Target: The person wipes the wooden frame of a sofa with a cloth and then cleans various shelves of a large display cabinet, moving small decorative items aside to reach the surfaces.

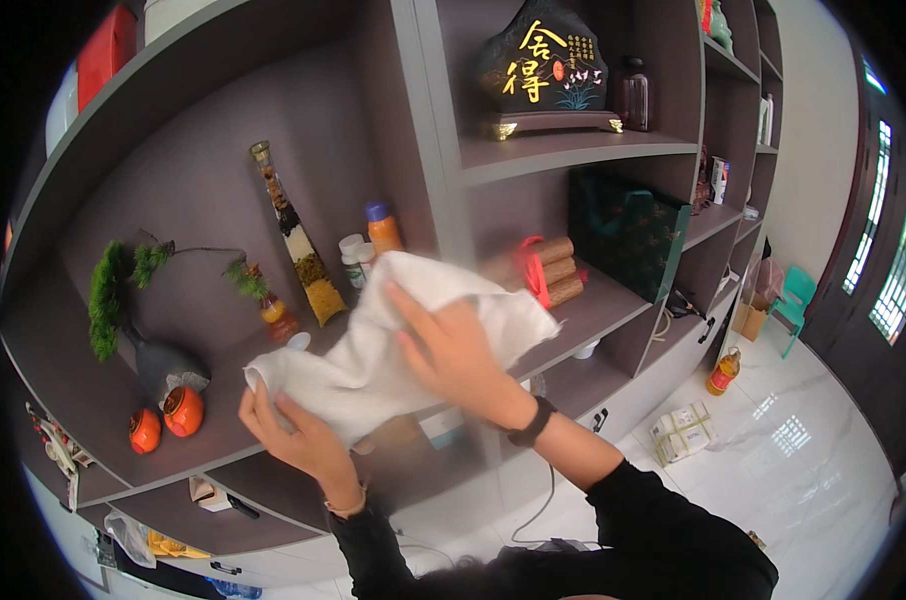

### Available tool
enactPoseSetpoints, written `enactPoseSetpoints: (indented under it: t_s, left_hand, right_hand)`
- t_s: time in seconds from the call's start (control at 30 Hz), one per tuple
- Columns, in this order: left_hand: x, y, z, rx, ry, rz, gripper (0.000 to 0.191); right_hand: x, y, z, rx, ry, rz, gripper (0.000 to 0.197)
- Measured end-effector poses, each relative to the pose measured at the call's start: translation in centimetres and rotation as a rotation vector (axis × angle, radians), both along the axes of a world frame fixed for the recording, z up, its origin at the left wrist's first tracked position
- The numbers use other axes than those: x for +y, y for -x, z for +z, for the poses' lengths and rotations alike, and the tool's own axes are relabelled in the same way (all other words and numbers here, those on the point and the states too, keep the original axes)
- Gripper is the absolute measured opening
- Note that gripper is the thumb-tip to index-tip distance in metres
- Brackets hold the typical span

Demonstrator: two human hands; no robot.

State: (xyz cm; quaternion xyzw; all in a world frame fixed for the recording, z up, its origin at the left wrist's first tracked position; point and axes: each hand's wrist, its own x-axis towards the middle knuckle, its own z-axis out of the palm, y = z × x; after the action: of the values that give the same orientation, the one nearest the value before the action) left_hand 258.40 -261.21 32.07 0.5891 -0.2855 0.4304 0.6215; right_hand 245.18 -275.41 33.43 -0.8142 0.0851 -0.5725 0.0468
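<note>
A white cloth (363,352) is spread between my two hands in front of the shelves. My left hand (295,439) grips its lower left corner between thumb and fingers. Across the cloth's upper right part lies my right hand (453,352), slightly blurred, its fingers pointing up and left; whether they pinch the fabric is unclear. Behind the cloth stand white bottles (354,259), an orange bottle with a blue cap (382,229) and a tall glass bottle of layered grains (303,251). A small white cup (298,342) sits near the cloth's left edge.
Left on the shelf (235,427) are two orange jars (183,411), a dark vase (169,367) with artificial pine and a gourd-shaped ornament (277,319). To the right are brown rolls with red ribbon (562,270), a dark green box (625,232) and, above, a carved plaque (547,71).
</note>
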Motion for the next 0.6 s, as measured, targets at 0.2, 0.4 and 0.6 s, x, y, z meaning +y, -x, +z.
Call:
enactPoseSetpoints:
  t_s: [0.2, 0.4, 0.6]
  left_hand:
    - [6.9, -9.8, -4.2, -0.072, -0.124, 0.324, 0.028]
    - [17.1, -14.1, -8.2, 0.069, -0.244, 0.581, 0.029]
    - [17.0, -12.0, -7.8, 0.065, -0.206, 0.437, 0.034]
  right_hand:
    - [3.5, -6.9, -3.0, 0.649, -0.136, -0.103, 0.072]
    - [11.8, -14.9, -5.0, 0.66, -0.05, 0.085, 0.081]
    - [14.7, -23.6, -7.2, 0.508, 0.177, 0.152, 0.06]
